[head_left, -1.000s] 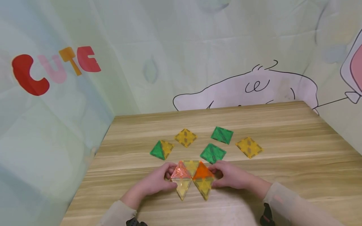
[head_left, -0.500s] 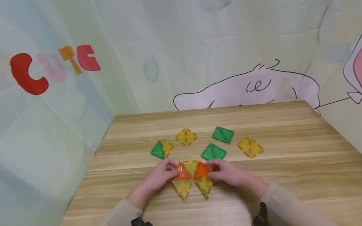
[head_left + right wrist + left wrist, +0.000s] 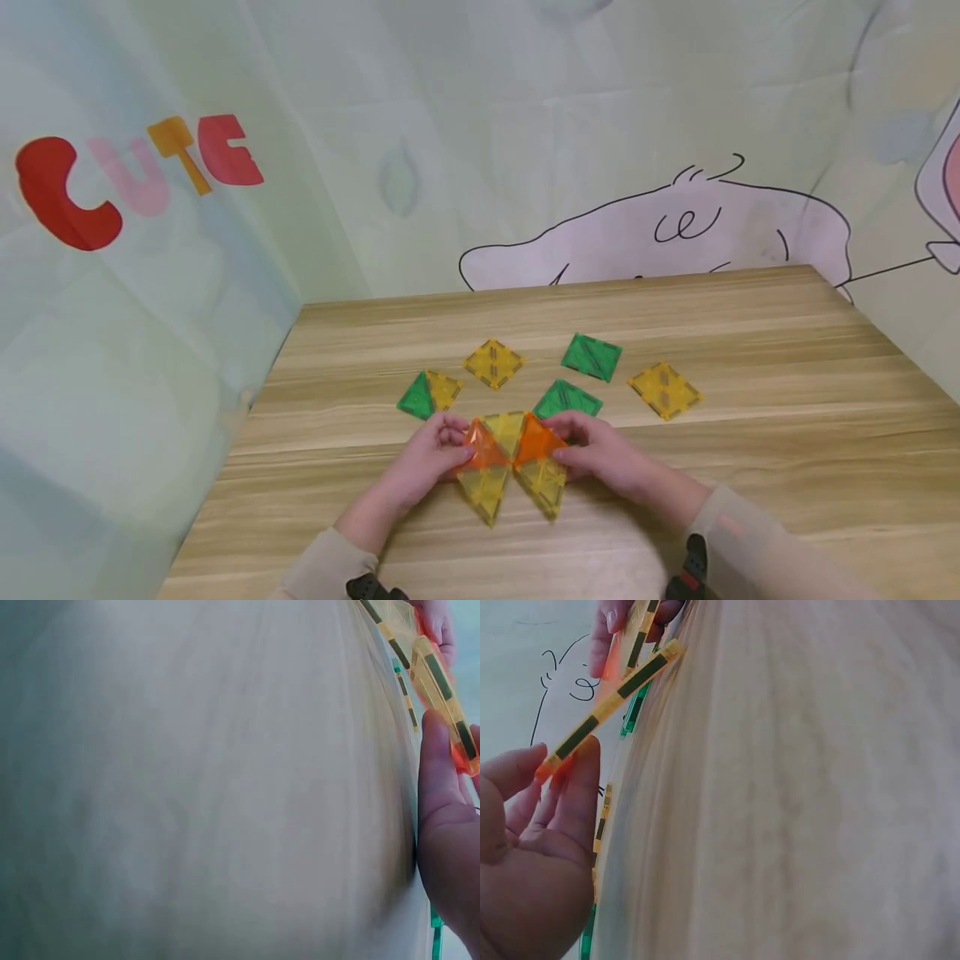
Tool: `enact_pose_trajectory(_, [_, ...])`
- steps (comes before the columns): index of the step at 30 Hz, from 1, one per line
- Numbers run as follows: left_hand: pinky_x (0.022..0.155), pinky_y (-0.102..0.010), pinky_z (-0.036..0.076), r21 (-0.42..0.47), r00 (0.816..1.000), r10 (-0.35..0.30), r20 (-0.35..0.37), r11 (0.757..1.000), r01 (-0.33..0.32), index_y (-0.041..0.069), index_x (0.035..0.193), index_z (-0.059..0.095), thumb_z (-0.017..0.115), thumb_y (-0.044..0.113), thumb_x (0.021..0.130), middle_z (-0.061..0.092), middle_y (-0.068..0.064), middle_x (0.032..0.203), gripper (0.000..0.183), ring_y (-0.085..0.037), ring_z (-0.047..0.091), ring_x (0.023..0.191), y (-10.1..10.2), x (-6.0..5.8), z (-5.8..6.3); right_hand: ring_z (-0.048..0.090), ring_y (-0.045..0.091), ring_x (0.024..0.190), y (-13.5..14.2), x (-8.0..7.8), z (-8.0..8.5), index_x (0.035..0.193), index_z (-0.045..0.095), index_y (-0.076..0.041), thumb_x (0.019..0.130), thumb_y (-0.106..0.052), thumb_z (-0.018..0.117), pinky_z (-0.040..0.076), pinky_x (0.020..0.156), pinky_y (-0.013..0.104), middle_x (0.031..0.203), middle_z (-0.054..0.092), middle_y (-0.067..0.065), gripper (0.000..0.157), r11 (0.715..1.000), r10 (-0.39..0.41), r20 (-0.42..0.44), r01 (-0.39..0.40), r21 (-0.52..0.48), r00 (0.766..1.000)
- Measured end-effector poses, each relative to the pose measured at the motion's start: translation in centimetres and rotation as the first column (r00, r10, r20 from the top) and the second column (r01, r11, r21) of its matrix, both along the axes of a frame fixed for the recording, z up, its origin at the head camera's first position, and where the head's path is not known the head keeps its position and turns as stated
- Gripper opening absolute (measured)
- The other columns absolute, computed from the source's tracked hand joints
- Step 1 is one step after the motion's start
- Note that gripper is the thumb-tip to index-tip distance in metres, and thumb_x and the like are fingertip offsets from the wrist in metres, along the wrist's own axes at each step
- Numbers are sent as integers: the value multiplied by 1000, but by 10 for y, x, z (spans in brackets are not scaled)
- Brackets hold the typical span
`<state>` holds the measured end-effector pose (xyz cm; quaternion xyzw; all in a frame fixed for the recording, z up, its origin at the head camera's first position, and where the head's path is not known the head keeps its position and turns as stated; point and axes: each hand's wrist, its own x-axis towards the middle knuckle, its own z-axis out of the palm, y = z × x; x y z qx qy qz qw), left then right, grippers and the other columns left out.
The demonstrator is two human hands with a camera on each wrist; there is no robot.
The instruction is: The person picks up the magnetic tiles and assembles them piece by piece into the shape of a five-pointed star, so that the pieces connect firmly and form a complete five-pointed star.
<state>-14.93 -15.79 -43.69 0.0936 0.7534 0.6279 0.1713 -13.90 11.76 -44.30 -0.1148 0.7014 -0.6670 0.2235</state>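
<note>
A joined row of translucent triangular magnetic tiles is held tilted above the table. It has a reddish-orange tile (image 3: 486, 452) on the left, a yellow tile (image 3: 506, 432) in the middle and an orange tile (image 3: 537, 442) on the right. From the two orange ones hang a lower left yellow tile (image 3: 485, 492) and a lower right yellow tile (image 3: 545, 483). My left hand (image 3: 431, 457) pinches the left orange tile, thumb in front and fingers behind. At the other end my right hand (image 3: 602, 454) pinches the right orange tile the same way.
Behind the hands several tile pairs lie flat: a green-and-yellow pair (image 3: 429, 395), a yellow pair (image 3: 492, 363), a green pair (image 3: 592, 357), another green pair (image 3: 567, 399) and a yellow pair (image 3: 664, 390). The wooden table (image 3: 787, 433) meets a printed cloth backdrop (image 3: 525, 125).
Both hands have shifted their hold from the outer edges onto the orange tiles, thumbs now on top. The joined tiles have risen from the table and tilted. The other pairs stay put.
</note>
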Motion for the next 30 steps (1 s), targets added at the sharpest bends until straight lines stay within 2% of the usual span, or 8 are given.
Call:
enact_pose_trajectory(6, [73, -25, 52, 105, 1000, -3, 24, 994, 1, -4, 118, 41, 58, -4, 87, 53, -10, 97, 36, -16, 55, 86, -2, -1, 0, 59, 25, 93, 1, 0, 0, 130, 39, 3, 89, -1, 58, 52, 77, 39, 116, 48, 21, 46, 992, -16, 11, 17, -123, 1000])
enact_pose_trajectory(12, [78, -26, 51, 220, 998, -8, 66, 975, -7, -5, 121, 37, 54, -7, 87, 55, -9, 98, 38, -16, 57, 88, -1, 1, 1, 58, 26, 95, 0, 1, -1, 133, 36, 0, 89, 2, 56, 52, 77, 38, 117, 45, 21, 49, 983, -22, 19, 25, -182, 1000])
enact_pose_trajectory(16, [78, -27, 51, 273, 996, 6, 85, 962, -29, -2, 123, 36, 52, -9, 88, 55, -9, 99, 40, -16, 58, 88, 3, 2, 0, 57, 25, 96, -2, 2, -1, 135, 36, -2, 88, 3, 55, 51, 79, 37, 119, 43, 21, 50, 981, -44, 33, 49, -186, 999])
enact_pose_trajectory(24, [78, -24, 50, 304, 995, 57, 83, 949, -80, 0, 124, 35, 49, -12, 87, 53, -7, 96, 42, -14, 55, 88, 9, 3, -2, 56, 24, 94, -8, 4, -2, 135, 38, -3, 85, 3, 57, 50, 79, 35, 122, 39, 23, 54, 988, -43, 25, 46, -150, 999])
enact_pose_trajectory(27, [78, -24, 49, 316, 994, 69, 86, 944, -93, 0, 123, 33, 46, -15, 83, 52, -9, 97, 45, -16, 55, 88, 13, 4, -4, 55, 24, 98, -9, 4, -2, 135, 37, -7, 82, 3, 60, 49, 79, 31, 127, 39, 21, 59, 994, -39, 0, 39, -105, 999])
enact_pose_trajectory(30, [78, -24, 48, 321, 995, 71, 74, 943, -91, 2, 124, 30, 44, -18, 77, 50, -13, 101, 53, -18, 55, 90, 17, 5, -5, 54, 26, 105, -12, 3, -4, 138, 34, -10, 81, 5, 61, 49, 81, 30, 133, 38, 21, 65, 994, -23, -29, 20, -103, 999])
